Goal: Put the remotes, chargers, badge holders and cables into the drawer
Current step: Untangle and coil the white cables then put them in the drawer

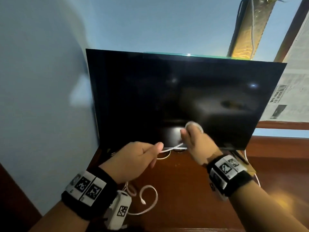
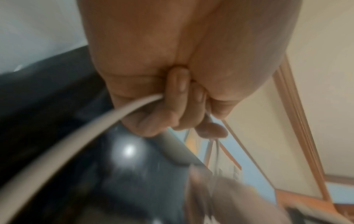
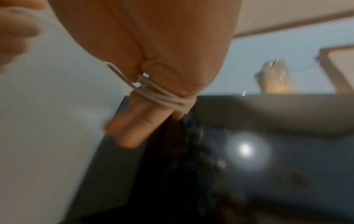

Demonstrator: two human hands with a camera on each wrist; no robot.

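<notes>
Head view: my right hand (image 1: 194, 141) has the white cable (image 1: 170, 148) wound in several turns round its fingers (image 3: 138, 121), which are nearly straight; right wrist view shows the loops tight across them, a connector end sticking out beside the palm. My left hand (image 1: 138, 158) is closed in a fist on the same cable, strand pinched between thumb and curled fingers (image 2: 178, 97); left wrist view shows the cable leaving the fist toward the lower left. The strand runs taut between both hands, held in the air above the desk.

Below the hands: a pink-white cable (image 1: 150, 198) lies loose in loops on the wooden desk (image 1: 184, 190), one plug end free in the middle of a loop. Another thin white loop (image 1: 164, 156) lies on the desk at the monitor foot, under the left thumb.

Behind: a dark monitor (image 1: 167, 97), screen off, stands directly past both hands, close to the blue wall (image 1: 41, 81) on the left. Newspaper sheets (image 1: 291, 81) cover a wood-framed panel on the right; print too small to read. No brand legible anywhere. Only markings: black-and-white square codes on both wrist bands (image 1: 87, 186). Drawer not visible in any view.
</notes>
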